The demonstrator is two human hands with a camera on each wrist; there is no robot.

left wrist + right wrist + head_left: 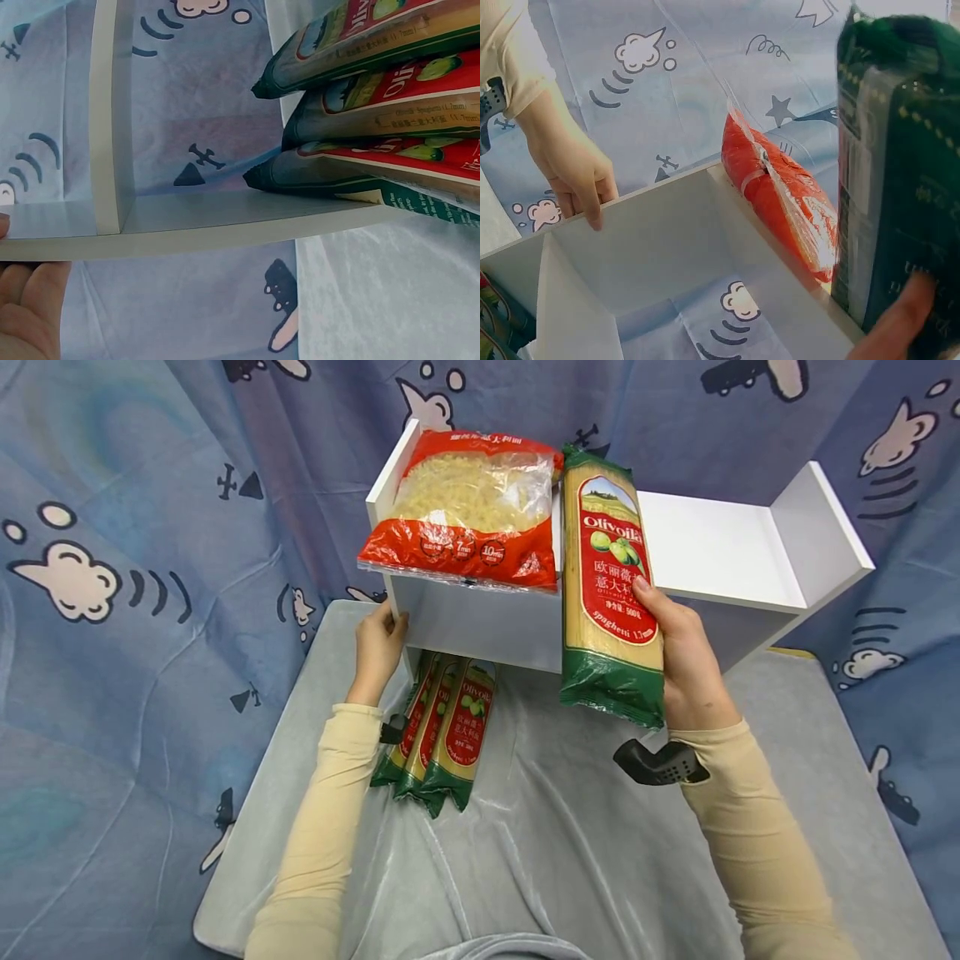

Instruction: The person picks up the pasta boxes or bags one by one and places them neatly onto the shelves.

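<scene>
My right hand (693, 672) grips a spaghetti pack (606, 543) by its right edge, thumb on the front. The pack is green and yellow with a red label, tilted upright before the white shelf (720, 543). In the right wrist view the pack's dark green side (900, 187) shows, with the thumb pressed on it. My left hand (380, 647) pinches the shelf's left side panel, and the right wrist view shows its fingers curled over the panel's edge. A red bag of short pasta (480, 497) lies on the shelf's top left, beside the held pack.
Three more spaghetti packs (442, 727) lie side by side under the shelf's left end, partly hidden by it. The shelf's raised right end panel (821, 539) stands at the right. A grey cloth (570, 843) covers the table, and a patterned blue curtain (135, 693) hangs around it.
</scene>
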